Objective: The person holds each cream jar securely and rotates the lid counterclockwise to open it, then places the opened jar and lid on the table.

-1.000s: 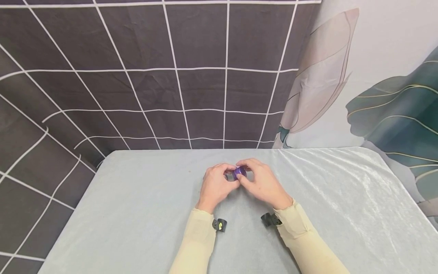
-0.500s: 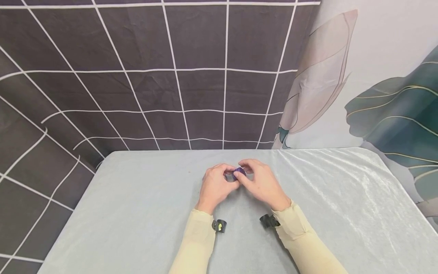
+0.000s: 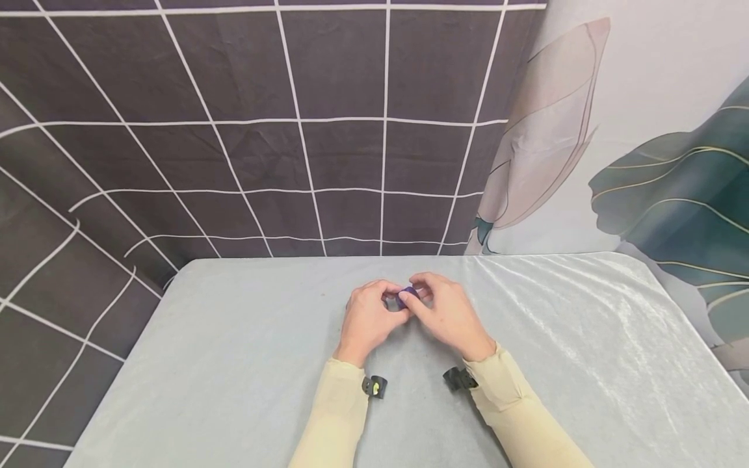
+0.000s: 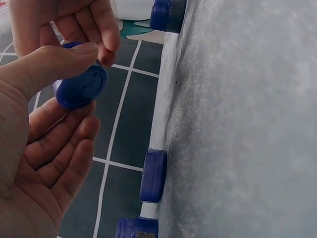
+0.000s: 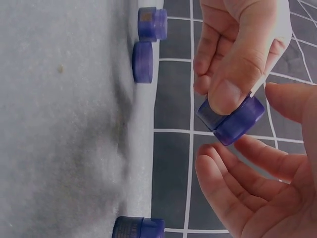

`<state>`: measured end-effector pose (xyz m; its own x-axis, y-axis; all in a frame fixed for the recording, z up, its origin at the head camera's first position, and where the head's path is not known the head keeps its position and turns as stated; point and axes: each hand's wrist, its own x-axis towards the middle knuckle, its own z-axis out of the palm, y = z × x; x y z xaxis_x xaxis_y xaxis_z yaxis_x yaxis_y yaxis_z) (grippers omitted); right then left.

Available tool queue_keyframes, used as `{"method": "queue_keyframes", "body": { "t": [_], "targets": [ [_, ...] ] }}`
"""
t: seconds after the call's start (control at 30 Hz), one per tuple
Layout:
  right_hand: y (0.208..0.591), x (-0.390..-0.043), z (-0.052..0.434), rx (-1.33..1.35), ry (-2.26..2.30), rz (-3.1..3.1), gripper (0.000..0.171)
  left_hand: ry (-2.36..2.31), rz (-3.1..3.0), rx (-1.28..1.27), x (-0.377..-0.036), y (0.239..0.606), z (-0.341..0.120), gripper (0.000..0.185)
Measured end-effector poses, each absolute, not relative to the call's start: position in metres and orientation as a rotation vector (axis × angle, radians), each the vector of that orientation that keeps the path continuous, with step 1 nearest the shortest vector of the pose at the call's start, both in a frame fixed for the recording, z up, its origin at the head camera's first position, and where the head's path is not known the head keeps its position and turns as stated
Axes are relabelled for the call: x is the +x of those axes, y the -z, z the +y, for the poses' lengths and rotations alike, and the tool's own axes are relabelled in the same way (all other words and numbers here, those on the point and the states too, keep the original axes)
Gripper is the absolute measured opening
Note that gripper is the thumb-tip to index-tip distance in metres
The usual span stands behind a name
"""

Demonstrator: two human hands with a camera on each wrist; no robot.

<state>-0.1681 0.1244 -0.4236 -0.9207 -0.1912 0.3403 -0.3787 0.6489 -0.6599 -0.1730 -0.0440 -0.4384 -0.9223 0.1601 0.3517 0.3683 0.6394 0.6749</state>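
A small purple-blue jar (image 5: pixel 213 118) with a lid (image 5: pixel 246 119) is held tilted above the table between both hands. My left hand (image 3: pixel 368 316) pinches it, the thumb (image 4: pixel 81 57) pressed across its round end and the fingers behind. The right hand (image 3: pixel 447 310) curls its thumb and fingers round the lid, and the thumb partly covers it in the head view. Below, an uncapped jar (image 5: pixel 151 24) with a bare neck stands beside a loose lid (image 5: pixel 142 62). Another capped jar (image 5: pixel 130 228) stands further right. The hands mostly hide these three in the head view.
A pale grey velvet cloth covers the table (image 3: pixel 234 364), with its back edge just beyond the hands. Behind hangs a dark curtain (image 3: pixel 345 156) with white grid lines. A leaf-print curtain (image 3: pixel 661 182) hangs at the back right.
The right thumb has slid left across the lid, covering more of the held jar, and the right fingers have turned with it. The left hand stays in the same place.
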Motion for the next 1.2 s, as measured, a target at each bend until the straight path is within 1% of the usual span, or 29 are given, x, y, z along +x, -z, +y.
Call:
{"method": "queue_keyframes", "body": {
  "t": [0.6, 1.0, 1.2],
  "targets": [
    [0.4254, -0.1676, 0.1218, 0.394, -1.139, -2.627, 0.038, 1.152, -2.587, -0.423, -0.1732, 0.4395, -0.0443, 0.034],
    [0.4260, -0.1683, 0.1215, 0.404, -1.084, -2.627, 0.026, 1.158, -2.607, -0.421, -0.1731, 0.4381, -0.0435, 0.033],
    [0.4258, -0.1683, 0.1204, 0.396, -1.082, -2.634, 0.024, 1.147, -2.623, -0.416, -0.1728, 0.4380, -0.0437, 0.033]
  ]
}}
